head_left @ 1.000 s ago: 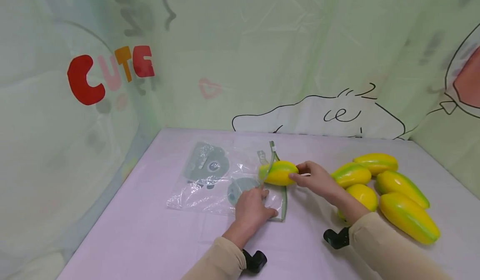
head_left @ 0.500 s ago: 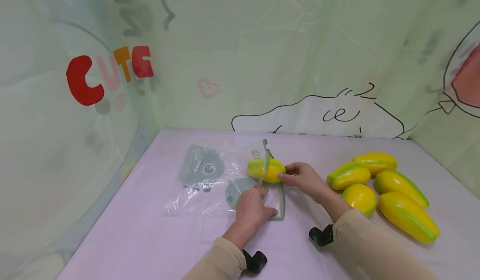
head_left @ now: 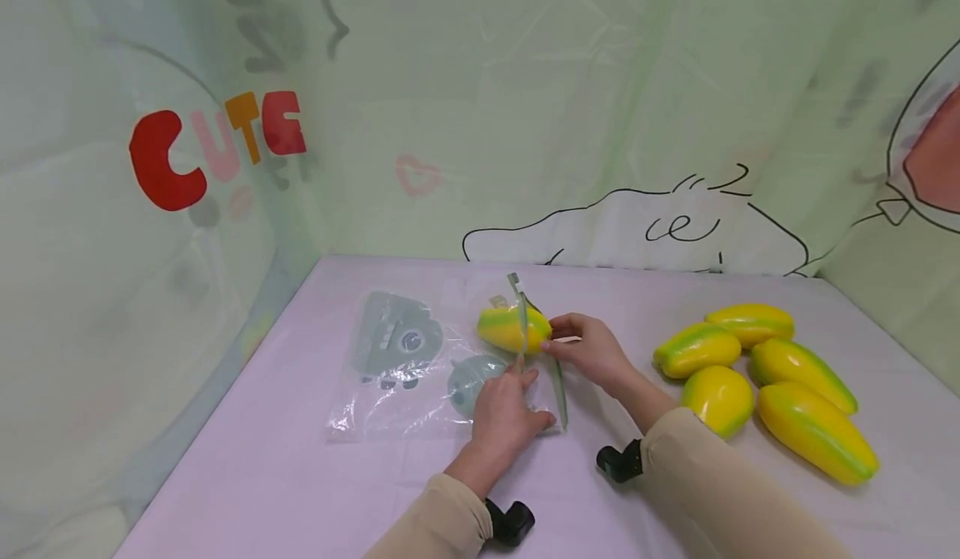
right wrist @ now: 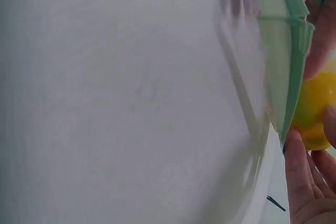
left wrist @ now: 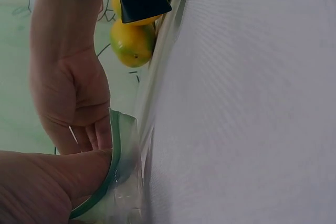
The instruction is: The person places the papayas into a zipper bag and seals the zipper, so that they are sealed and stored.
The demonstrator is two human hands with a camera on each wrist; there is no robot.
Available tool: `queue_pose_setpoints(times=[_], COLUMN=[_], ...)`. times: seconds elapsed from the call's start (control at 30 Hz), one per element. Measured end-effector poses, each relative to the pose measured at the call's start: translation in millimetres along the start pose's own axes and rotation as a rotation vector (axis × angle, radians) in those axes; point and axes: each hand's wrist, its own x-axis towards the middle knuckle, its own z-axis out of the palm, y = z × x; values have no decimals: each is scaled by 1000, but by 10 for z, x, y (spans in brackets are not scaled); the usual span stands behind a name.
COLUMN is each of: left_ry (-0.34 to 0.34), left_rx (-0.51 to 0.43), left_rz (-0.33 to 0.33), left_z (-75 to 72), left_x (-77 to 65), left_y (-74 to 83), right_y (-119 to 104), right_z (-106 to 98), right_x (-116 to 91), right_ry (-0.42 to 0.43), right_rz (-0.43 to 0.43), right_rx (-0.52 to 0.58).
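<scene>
A clear plastic zip bag (head_left: 427, 417) with grey-green cartoon prints lies flat, its green-edged mouth facing right. My left hand (head_left: 504, 413) holds that mouth apart, index finger at the upper edge and thumb low by the other; in the left wrist view the thumb is against the green strip (left wrist: 116, 145). A yellow-green papaya (head_left: 498, 330) lies mostly inside the bag. My right hand (head_left: 596, 355) grips its right end between thumb and fingertips, just at the opening. The right wrist view shows the papaya (right wrist: 315, 103) partly behind the bag's edge.
Several more papayas sit in a group on the right of the pale table (head_left: 247, 476), among them a front one (head_left: 817, 434) and a left one (head_left: 697, 351). A printed green curtain (head_left: 525, 126) stands behind and at the sides. Black wrist cameras hang below both sleeves.
My right hand has moved left, pushing the papaya from the bag's mouth deeper inside. The mouth's upper edge has shifted left over the fruit. My left hand has stayed in place.
</scene>
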Motion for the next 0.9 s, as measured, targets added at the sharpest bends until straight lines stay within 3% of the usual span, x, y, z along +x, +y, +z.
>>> queue_pose_setpoints(times=[0.33, 0.57, 0.9], left_ry=[-8, 33, 29], left_rx=[-51, -106, -100], left_rz=[29, 57, 81], left_z=[13, 3, 1], left_x=[3, 2, -15], left_y=[-3, 16, 31], right_y=[15, 3, -18], right_z=[46, 40, 38], right_x=[1, -59, -63], right_ry=[52, 73, 58], right_rz=[-81, -102, -115], right_rx=[-128, -227, -192])
